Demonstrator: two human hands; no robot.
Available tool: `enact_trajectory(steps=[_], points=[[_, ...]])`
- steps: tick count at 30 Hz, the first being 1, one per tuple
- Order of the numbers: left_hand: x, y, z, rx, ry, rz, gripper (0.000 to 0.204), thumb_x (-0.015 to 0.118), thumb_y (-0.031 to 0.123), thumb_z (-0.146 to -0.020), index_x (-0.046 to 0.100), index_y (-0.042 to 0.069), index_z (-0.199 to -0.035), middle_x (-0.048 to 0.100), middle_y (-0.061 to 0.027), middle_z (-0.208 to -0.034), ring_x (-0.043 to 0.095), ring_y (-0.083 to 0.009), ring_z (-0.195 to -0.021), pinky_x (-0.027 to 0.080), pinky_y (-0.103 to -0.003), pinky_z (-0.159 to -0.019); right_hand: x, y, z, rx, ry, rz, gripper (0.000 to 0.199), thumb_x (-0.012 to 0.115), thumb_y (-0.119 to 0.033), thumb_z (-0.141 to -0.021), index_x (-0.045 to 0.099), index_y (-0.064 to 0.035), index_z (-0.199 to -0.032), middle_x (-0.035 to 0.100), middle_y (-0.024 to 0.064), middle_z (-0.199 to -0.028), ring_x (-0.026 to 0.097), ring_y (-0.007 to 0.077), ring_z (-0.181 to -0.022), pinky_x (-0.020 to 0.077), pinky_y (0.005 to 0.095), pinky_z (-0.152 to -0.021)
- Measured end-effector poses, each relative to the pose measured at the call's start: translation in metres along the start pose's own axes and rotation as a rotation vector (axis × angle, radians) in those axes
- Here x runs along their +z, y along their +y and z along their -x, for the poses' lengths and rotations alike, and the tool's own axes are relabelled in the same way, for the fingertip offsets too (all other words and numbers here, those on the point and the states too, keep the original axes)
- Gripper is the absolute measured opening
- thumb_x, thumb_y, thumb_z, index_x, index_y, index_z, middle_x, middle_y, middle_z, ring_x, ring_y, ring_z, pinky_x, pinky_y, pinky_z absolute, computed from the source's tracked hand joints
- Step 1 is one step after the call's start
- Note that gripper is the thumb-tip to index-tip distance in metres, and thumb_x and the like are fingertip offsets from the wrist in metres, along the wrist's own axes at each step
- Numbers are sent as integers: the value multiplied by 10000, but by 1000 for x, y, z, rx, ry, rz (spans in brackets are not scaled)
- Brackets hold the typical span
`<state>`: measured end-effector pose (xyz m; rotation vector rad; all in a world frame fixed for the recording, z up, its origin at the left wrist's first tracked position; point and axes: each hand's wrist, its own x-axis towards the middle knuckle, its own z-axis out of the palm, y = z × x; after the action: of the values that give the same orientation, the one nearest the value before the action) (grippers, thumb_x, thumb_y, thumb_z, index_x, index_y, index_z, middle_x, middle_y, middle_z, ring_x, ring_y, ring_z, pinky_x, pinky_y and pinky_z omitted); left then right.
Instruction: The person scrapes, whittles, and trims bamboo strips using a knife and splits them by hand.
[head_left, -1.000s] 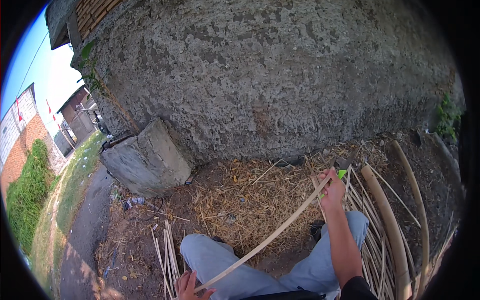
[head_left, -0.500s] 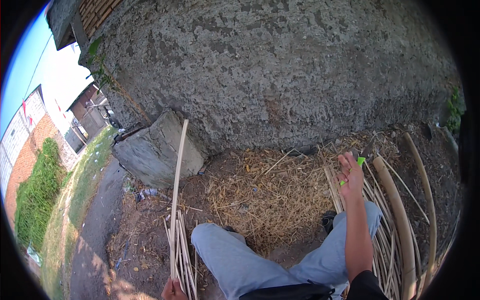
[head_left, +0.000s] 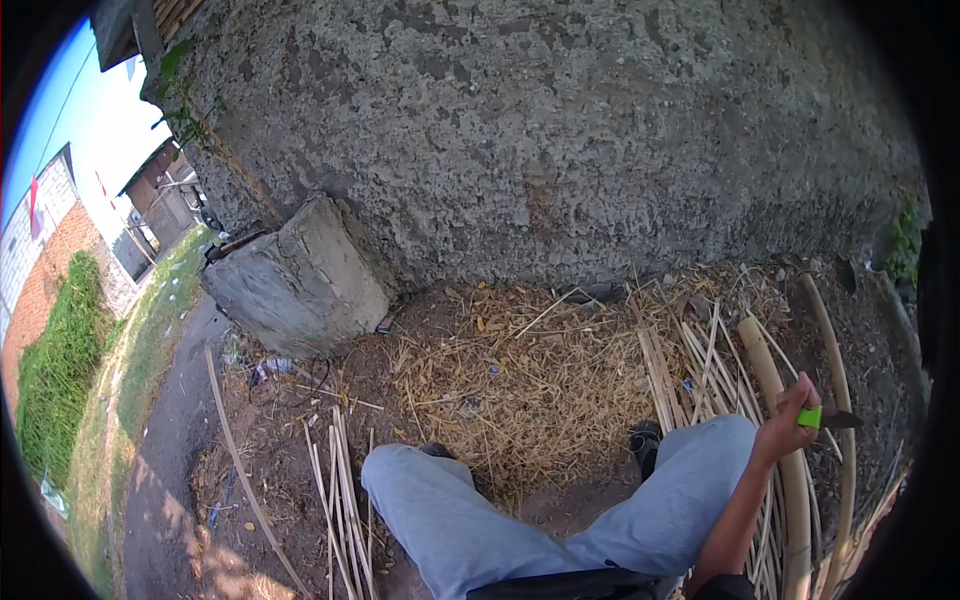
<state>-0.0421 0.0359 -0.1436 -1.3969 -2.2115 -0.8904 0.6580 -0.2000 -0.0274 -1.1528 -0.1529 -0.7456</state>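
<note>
1. Head view: I see the knife (head_left: 822, 418) low on the right, above the right knee. Its green handle sits in the right hand (head_left: 785, 428) and its dark blade sticks out to the right, so the long axis runs nearly level, tip away from the body and slightly down.

2. The right hand is closed round the handle in a full fist, and no strip is under the blade.

3. The left hand is out of the picture, so I cannot say what it holds. A long thin strip (head_left: 245, 475) lies on the ground at the left, running from near the concrete block (head_left: 300, 280) down toward the lower edge, its long axis steeply slanted.

4. Beside it a small bundle of strips (head_left: 340, 490) lies by the left leg (head_left: 450, 520), pointing away from me.

5. I judge this as a pause between strips: the blade is idle and a finished piece seems set aside at the left.

6. The next move, as I read it, calls for fresh stock from the right pile (head_left: 700, 370), where split canes and thick bamboo poles (head_left: 775, 400) lie fanned toward the wall (head_left: 550, 150), with the blade kept pointed off the knee.

7. Dry shavings (head_left: 520, 390) cover the ground between the legs and the wall.
</note>
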Motion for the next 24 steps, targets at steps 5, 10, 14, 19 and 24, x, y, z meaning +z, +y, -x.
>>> enact_trajectory(steps=[5, 10, 14, 19, 24], points=[[51, -80, 33, -54, -339, -130, 358, 599, 450, -918, 709, 111, -960, 694, -159, -933, 663, -337, -846, 507, -466, -714, -104, 81, 1, 191, -12, 686, 321, 646, -289, -977, 695, -10, -825, 480, -36, -600, 402, 52, -551, 322, 256, -518], [92, -141, 32, -117, -739, -143, 489, 622, 508, -901, 619, 147, -1230, 680, -178, -1113, 666, -365, -995, 526, -493, -838, -227, 123, 46, 346, -18, 714, 380, 675, -312, -941, 646, 18, -756, 488, -23, -594, 436, 71, -552, 328, 267, -518], [108, -153, 45, 169, -555, -301, 531, 636, 497, -895, 616, 135, -1283, 686, -194, -1125, 669, -371, -1038, 534, -496, -874, -294, 151, 75, 561, 114, 862, 380, 693, -316, -921, 664, 38, -786, 524, 7, -600, 473, 95, -554, 353, 295, -518], [108, -145, 80, 492, -495, -432, 432, 621, 431, -906, 691, 78, -1145, 705, -202, -1008, 675, -350, -972, 534, -473, -808, -343, 150, 110, 548, 92, 1109, 291, 722, -219, -866, 730, 14, -1040, 712, 174, -822, 671, 276, -773, 496, 444, -703], [109, -163, 94, 401, -730, -504, 422, 581, 434, -925, 704, 72, -1101, 701, -190, -1014, 682, -330, -919, 531, -458, -745, -322, 120, 153, 799, -165, 1430, 358, 730, -236, -818, 687, 95, -947, 693, 272, -864, 687, 415, -791, 547, 500, -717]])
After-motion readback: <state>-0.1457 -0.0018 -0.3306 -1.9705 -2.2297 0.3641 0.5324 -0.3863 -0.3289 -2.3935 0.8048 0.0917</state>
